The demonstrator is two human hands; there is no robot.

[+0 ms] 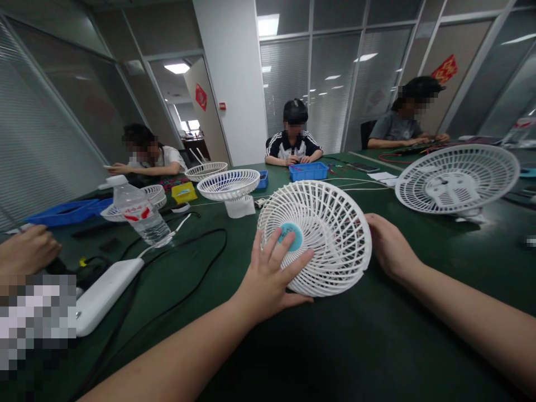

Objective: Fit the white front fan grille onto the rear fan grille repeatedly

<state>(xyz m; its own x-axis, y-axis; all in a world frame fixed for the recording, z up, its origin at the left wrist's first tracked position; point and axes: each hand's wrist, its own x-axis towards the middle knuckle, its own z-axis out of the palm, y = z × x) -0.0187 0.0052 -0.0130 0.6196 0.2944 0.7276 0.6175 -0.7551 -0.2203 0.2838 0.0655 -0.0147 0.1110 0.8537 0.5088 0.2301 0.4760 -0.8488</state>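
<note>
A white plastic fan grille (330,229) with a round teal centre cap stands tilted on the green table (318,346) in front of me. My left hand (270,276) holds its near left rim, fingers spread over the ribs beside the cap. My right hand (389,245) grips the grille's right edge.
A white fan on its base (456,178) stands at the right. Another fan grille on a stand (229,187), a water bottle (140,215), a white power strip (104,293) with black cables, and blue trays (309,171) lie further off. Three people sit across the table; another person's hand (25,251) is at the left.
</note>
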